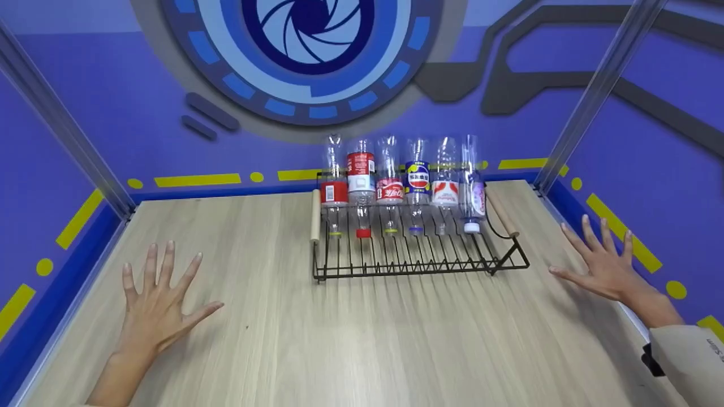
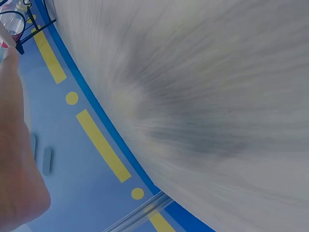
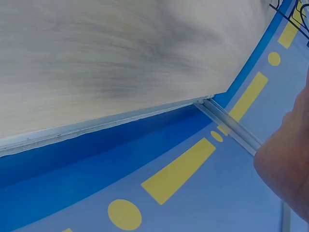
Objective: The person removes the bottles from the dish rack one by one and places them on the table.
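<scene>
My left hand (image 1: 154,314), fingers spread, is over the left part of the wooden table, touching no object. On the right, my right hand (image 1: 602,265) is spread in the same way near the right wall, also holding nothing. Between them, toward the back, stands a black wire rack (image 1: 407,274) with wooden handles. A row of plastic bottles sits in it, cap ends toward me: a red-labelled bottle (image 1: 334,193), one with a red cap (image 1: 363,233), a cola bottle (image 1: 390,191), a blue-labelled bottle (image 1: 417,178), a red-and-white-labelled bottle (image 1: 445,193) and a white-capped bottle (image 1: 472,198).
Blue-purple panels with yellow marks enclose the table (image 1: 271,339) at the back and both sides. Metal posts rise at the two back corners. The rack's left wooden handle (image 1: 315,215) and right wooden handle (image 1: 502,212) flank the bottles.
</scene>
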A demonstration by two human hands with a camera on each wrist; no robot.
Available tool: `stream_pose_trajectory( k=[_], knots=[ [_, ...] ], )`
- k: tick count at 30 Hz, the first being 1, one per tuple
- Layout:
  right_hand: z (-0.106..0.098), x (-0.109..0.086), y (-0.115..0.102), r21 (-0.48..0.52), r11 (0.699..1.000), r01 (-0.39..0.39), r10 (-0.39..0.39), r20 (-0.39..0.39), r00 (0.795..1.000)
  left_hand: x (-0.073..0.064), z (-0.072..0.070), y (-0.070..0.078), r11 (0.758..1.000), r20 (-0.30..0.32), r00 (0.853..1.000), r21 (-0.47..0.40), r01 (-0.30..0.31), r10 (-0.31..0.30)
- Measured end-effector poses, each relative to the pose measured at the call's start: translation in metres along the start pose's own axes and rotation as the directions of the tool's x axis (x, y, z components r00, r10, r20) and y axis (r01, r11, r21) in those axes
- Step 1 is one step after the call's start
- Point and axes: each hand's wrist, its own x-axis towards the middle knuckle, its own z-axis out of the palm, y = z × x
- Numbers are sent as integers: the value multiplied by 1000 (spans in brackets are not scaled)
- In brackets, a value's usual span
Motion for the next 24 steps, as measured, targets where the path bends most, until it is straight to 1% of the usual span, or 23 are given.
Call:
stream_pose_trajectory(
  k=[4, 8, 14, 19, 24],
  knots=[
    [2, -4, 2, 13, 1000, -11, 11, 8, 1000, -2, -1, 2, 1000, 18, 1000, 1, -8, 8],
    [5, -6, 6, 13, 999, -36, 35, 18, 999, -1, -1, 5, 1000, 13, 1000, -4, -16, 16],
    [-1, -8, 11, -41, 997, -67, 68, 11, 998, 7, 0, 10, 999, -31, 998, 9, -45, 45],
    [-8, -8, 12, -88, 994, -68, 68, -9, 998, 9, 0, 11, 998, -66, 996, 30, -58, 60],
    [-12, -3, 10, -130, 990, -57, 55, -17, 998, 11, 1, 10, 994, -140, 985, 45, -96, 101]
  ],
)
